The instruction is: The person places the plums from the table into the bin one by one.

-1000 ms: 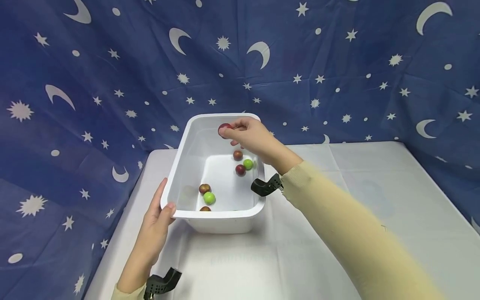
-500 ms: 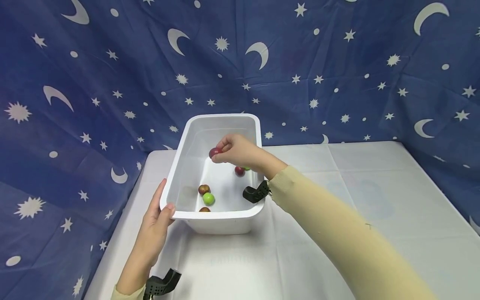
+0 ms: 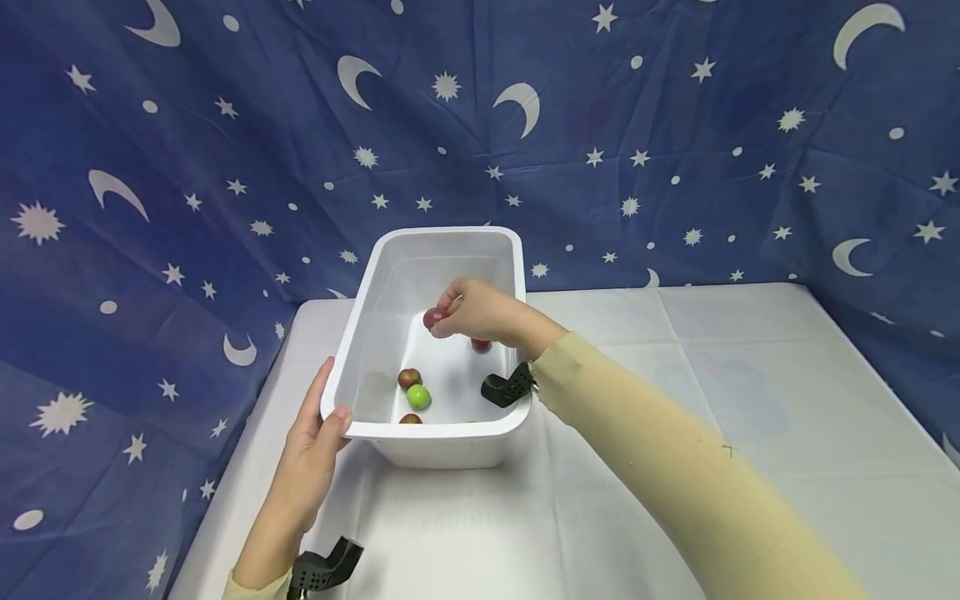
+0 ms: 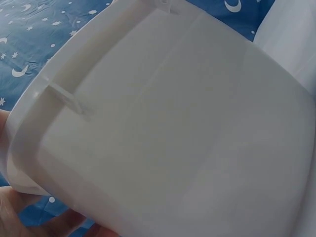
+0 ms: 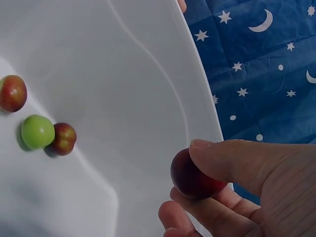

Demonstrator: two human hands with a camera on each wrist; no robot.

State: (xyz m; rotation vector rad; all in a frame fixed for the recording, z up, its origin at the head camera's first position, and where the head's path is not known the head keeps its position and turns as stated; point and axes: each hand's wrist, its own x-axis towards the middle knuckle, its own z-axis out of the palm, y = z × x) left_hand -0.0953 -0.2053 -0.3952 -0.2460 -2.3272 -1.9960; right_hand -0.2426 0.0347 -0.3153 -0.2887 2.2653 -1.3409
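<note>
A dark red plum (image 3: 432,318) is pinched between the thumb and fingers of my right hand (image 3: 483,315), above the floor of a white plastic tub (image 3: 427,430). In the right wrist view the held plum (image 5: 190,175) shows below the thumb. My left hand (image 3: 306,460) grips the tub's near left corner, thumb on the rim; the left wrist view shows the tub's outer wall (image 4: 163,123). Inside lie a green plum (image 3: 418,397), a red-brown plum (image 3: 409,378) touching it, another at the near wall (image 3: 410,418), and a red plum (image 3: 481,345) partly behind my right hand.
The tub stands tilted on a white-covered table (image 3: 637,400), near its back left part. Behind and to the left hangs a blue curtain (image 3: 450,133) with moons and stars. A black wrist camera (image 3: 507,386) overlaps the tub's right rim.
My right hand has come down and nearer with the plum, from the tub's far end to over its middle, hiding some plums. My left hand stays at the corner.
</note>
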